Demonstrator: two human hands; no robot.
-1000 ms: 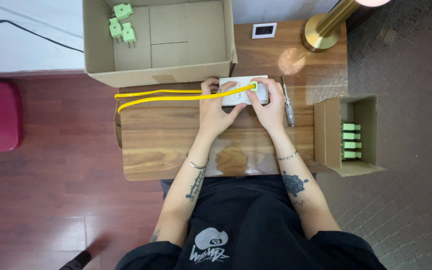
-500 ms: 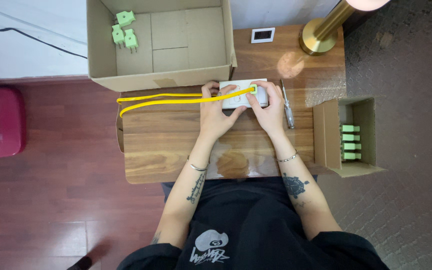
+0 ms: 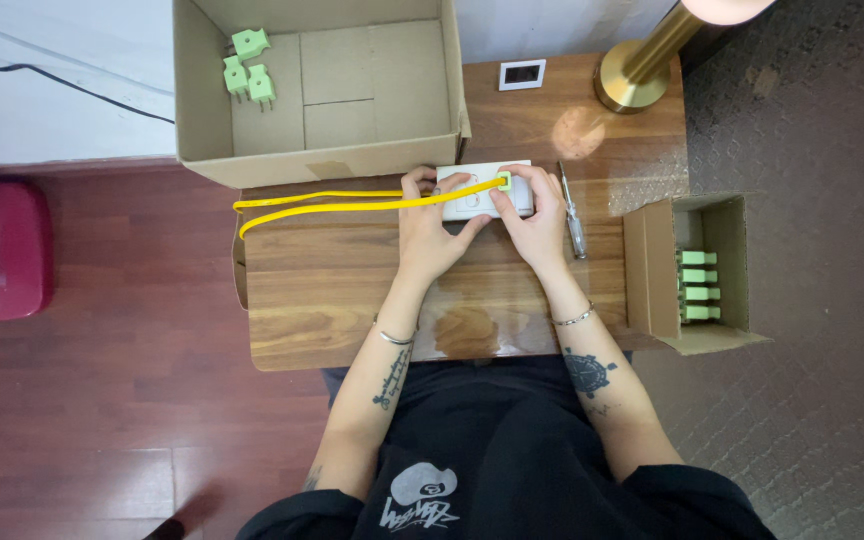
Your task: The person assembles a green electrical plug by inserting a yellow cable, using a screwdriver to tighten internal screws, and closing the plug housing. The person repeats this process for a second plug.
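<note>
A person seated at a small wooden table [image 3: 352, 300] presses both hands onto a white power strip [image 3: 480, 192] lying at the table's far edge. The left hand [image 3: 432, 228] covers the strip's left end, fingers curled over its top; the right hand [image 3: 537, 215] is clamped on the right end, thumb and fingers closed around the casing. A green plug [image 3: 503, 180] sits on the strip between the 2 hands, and a yellow cable [image 3: 332, 203] runs from it leftward across the table, looping back at the left edge. Just right of the right hand lies a screwdriver [image 3: 573, 215], apart from the strip. Beyond the strip stands a large open cardboard box [image 3: 352, 160] with 3 green plugs [image 3: 250, 68] in its far left corner. A smaller open box [image 3: 652, 270] at the table's right side holds 4 more green plugs [image 3: 697, 285] in a row. A brass lamp base [image 3: 632, 85] stands at the far right corner, near a small white frame [image 3: 522, 74].
</note>
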